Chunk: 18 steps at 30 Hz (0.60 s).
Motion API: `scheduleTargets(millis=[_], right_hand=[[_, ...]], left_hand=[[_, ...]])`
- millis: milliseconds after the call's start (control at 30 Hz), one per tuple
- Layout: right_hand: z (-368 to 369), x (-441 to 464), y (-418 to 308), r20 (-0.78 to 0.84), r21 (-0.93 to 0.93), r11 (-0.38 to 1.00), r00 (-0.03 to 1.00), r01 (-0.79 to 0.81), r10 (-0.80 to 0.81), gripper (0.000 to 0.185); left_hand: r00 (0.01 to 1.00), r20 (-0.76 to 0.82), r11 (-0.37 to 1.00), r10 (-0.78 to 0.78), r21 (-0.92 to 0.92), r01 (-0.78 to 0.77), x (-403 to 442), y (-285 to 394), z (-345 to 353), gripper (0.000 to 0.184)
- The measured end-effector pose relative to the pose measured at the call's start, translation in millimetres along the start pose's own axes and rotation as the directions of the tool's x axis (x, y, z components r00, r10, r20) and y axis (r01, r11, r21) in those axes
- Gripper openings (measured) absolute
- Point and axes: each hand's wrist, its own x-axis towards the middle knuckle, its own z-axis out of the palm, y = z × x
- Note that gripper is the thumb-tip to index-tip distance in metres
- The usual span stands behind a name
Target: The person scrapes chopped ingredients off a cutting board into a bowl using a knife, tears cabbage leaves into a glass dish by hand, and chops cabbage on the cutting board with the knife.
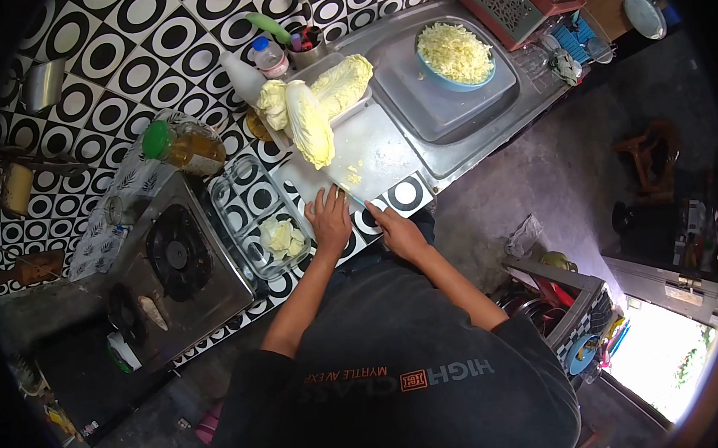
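Left hand [328, 217]: back uppermost, fingers bent and pointing down at the near edge of the board; whether they pin a piece cannot be told, the tips being partly hidden. Right hand [399, 234]: fingers closed round the handle of a knife [357, 198], index finger reaching forward; the blade slants towards the left fingertips.

Step in hand, as judged: cutting pale cabbage at the board's near edge. A further stroke would call for a steady left hold, fingertips curled back from the edge, and a controlled right wrist.

Pose: left forearm [300, 303] rising steeply, leaning inward; right forearm [462, 287] slanting in from the right; hands close together, apart, both low over the worktop [406, 193].

White cutting board [384, 147]: flat, small cabbage scraps [354, 176] just beyond the blade.

Tray [363, 108], beyond the left hand: holds whole cabbages [345, 82], one long head [310, 126] leaning out over the rim onto the board.

Glass dish [229, 230], left of the left hand: cut cabbage pieces [283, 237] in its near end.

Blue bowl [471, 84], far right: heaped with shredded cabbage [454, 53].

Outermost left: green-lidded jar [192, 153], upright or tilted uncertain; stove [217, 288] beside the glass dish.
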Motion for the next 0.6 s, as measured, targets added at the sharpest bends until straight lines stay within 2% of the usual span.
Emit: scheduleTargets(millis=[367, 600], right_hand=[[0, 9, 1, 0.007, 0.006, 1.000, 1.000, -0.010, 0.010, 0.065], [-1, 15, -1, 0.020, -0.011, 1.000, 1.000, -0.018, 0.018, 0.074]], left_hand=[[1.000, 0.007, 0.999, 0.016, -0.030, -0.015, 0, -5, 6, 0.034], [1.000, -0.007, 1.000, 0.018, -0.013, -0.018, 1, -4, 7, 0.035]])
